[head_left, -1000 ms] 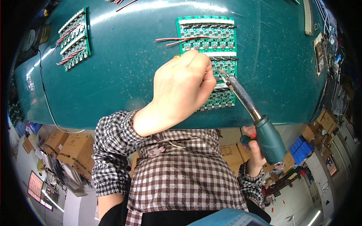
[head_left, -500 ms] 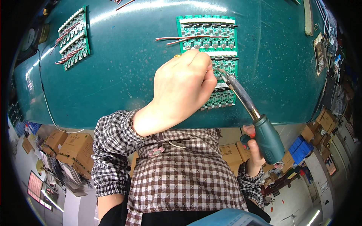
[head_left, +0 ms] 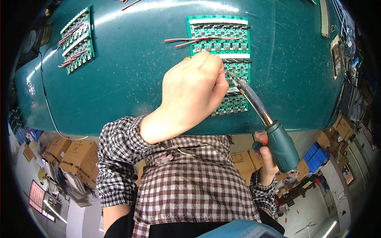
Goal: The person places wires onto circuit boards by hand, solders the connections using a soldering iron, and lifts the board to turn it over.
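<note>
A green panel of circuit boards (head_left: 240,104) lies on the table, with white connector strips and black parts in rows. My left hand (head_left: 192,85) is closed over its lower left part, thumb and index finger pinched together. What they grip, if anything, is hidden. My right hand (head_left: 270,160) holds a soldering iron (head_left: 282,146) by its dark green handle, below the table edge. The iron's bent metal tip is at the panel, just right of the left fingertips; whether it touches cannot be made out. Red and white wires (head_left: 182,41) lie across the panel's upper part.
Another circuit board panel (head_left: 79,41) with wires stands at the far left of the green table (head_left: 131,79). A cable (head_left: 45,95) hangs over the left edge. Worn metal and wooden pieces (head_left: 337,57) lie at the right edge. Cardboard boxes (head_left: 81,156) stand below.
The soldering iron's tip and handle have shifted very slightly to the left. My left hand stays in place on the panel.
</note>
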The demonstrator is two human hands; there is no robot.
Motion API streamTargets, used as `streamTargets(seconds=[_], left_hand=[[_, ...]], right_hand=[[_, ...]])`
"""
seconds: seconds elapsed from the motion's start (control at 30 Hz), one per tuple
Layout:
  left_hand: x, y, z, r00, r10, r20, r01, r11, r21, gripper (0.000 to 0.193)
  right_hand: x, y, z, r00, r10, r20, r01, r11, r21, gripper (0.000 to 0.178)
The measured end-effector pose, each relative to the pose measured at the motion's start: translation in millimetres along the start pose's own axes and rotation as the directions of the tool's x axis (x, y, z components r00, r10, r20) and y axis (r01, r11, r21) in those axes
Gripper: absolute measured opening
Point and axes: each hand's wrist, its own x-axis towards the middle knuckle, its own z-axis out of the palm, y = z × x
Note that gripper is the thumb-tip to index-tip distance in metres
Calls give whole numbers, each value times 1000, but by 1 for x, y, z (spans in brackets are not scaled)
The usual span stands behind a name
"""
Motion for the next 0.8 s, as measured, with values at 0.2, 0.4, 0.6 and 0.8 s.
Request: streamTargets(seconds=[0.2, 0.4, 0.6, 0.8], left_hand=[[0, 0, -1, 1000, -2, 11, 2, 1000, -4, 15], [0, 1, -1, 1000, -3, 6, 3, 1000, 5, 15], [0, 0, 0, 1000, -1, 2, 1, 1000, 13, 15], [2, 1, -1, 1000, -1, 0, 1, 1000, -1, 15]], right_hand=[[-2, -1, 0, 999, 47, -17, -47, 998, 40, 47], [-1, -1, 0, 1000, 23, -6, -23, 1000, 13, 46], [-1, 0, 0, 999, -39, 5, 39, 997, -61, 44], [3, -3, 3, 999, -31, -10, 31, 999, -24, 44]])
